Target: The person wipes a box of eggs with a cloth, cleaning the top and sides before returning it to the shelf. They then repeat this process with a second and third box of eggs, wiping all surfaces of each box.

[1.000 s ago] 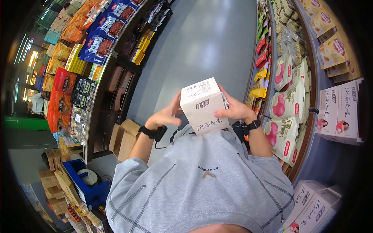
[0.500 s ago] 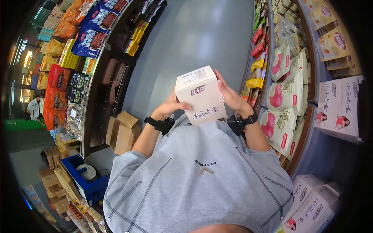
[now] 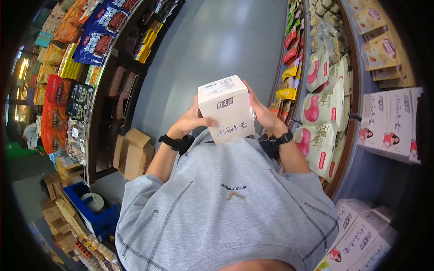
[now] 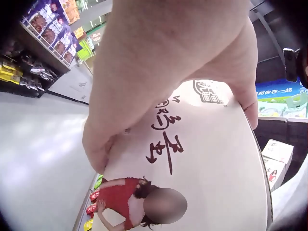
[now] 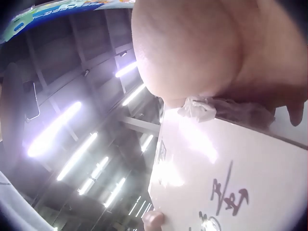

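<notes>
A white carton (image 3: 231, 115) with dark printed lettering stands in front of the chest, its top facing the camera. My left hand (image 3: 192, 119) grips the carton's left side, thumb on the front face and fingers behind. The left wrist view shows this hand spanning the carton (image 4: 211, 159), above a printed figure in red. Against the carton's right side lies my right hand (image 3: 266, 116). Crumpled clear plastic (image 5: 199, 109) shows under the right palm at the carton's edge, held in that hand; its fingers are mostly hidden.
A shelf of bagged snacks (image 3: 56, 115) runs along the left, and another with white snack bags (image 3: 314, 144) along the right. More white cartons (image 3: 364, 237) are at lower right. An open cardboard box (image 3: 133, 153) and a blue bin (image 3: 92, 210) stand at lower left.
The carton has shifted left and slightly up, turning its front more toward me. My left thumb has come onto the front face; my right thumb has left it.
</notes>
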Action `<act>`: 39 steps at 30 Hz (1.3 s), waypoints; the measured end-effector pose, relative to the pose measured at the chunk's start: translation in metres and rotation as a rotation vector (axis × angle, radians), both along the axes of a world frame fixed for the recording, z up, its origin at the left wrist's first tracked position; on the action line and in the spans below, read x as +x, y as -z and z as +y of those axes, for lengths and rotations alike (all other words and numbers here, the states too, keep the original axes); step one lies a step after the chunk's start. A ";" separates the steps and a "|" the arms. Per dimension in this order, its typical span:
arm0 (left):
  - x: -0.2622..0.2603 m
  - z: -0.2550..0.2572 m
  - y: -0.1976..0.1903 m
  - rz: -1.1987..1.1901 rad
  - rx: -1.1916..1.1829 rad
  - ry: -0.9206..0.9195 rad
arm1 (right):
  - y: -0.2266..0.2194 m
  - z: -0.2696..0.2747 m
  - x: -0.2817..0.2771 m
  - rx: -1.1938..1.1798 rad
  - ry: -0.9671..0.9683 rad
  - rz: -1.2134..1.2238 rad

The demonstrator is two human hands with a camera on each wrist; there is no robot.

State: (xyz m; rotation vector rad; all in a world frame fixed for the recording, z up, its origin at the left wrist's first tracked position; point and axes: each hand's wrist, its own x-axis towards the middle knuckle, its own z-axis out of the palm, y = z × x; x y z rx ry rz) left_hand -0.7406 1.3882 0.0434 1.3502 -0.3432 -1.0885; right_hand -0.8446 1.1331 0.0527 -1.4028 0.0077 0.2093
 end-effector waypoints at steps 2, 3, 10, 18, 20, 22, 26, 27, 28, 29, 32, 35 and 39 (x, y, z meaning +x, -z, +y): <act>-0.001 -0.002 -0.006 -0.038 0.015 -0.017 | 0.006 0.001 -0.007 -0.003 0.000 0.053; -0.002 -0.004 -0.011 -0.065 0.037 -0.026 | 0.018 -0.002 -0.007 0.028 -0.027 0.051; 0.001 -0.006 -0.017 -0.095 0.074 0.038 | -0.001 -0.003 0.008 0.190 0.028 0.050; -0.001 -0.005 -0.010 -0.130 0.043 -0.010 | 0.011 -0.003 0.020 0.121 0.091 0.054; 0.001 -0.005 -0.010 -0.118 0.045 -0.015 | 0.010 -0.005 0.013 0.159 0.016 0.145; 0.001 -0.005 -0.007 -0.139 0.027 -0.020 | 0.029 -0.014 0.011 0.144 -0.061 0.194; 0.004 -0.006 -0.011 -0.182 0.043 -0.003 | 0.011 -0.010 0.014 0.241 0.051 0.157; 0.004 -0.006 -0.011 -0.189 0.034 0.006 | 0.005 -0.010 0.019 0.249 0.076 0.126; 0.004 -0.007 -0.011 -0.195 0.026 0.016 | 0.001 -0.009 0.022 0.259 0.102 0.095; 0.004 -0.008 -0.011 -0.203 0.018 0.028 | -0.001 -0.008 0.023 0.263 0.121 0.083; 0.003 -0.012 -0.010 -0.232 0.011 0.040 | -0.004 -0.012 0.033 0.260 0.155 0.042; 0.002 -0.011 -0.005 -0.213 0.014 0.023 | 0.007 -0.008 0.020 0.199 0.178 0.074; 0.002 -0.014 -0.004 -0.283 0.045 0.034 | 0.033 -0.020 0.004 0.115 0.161 0.230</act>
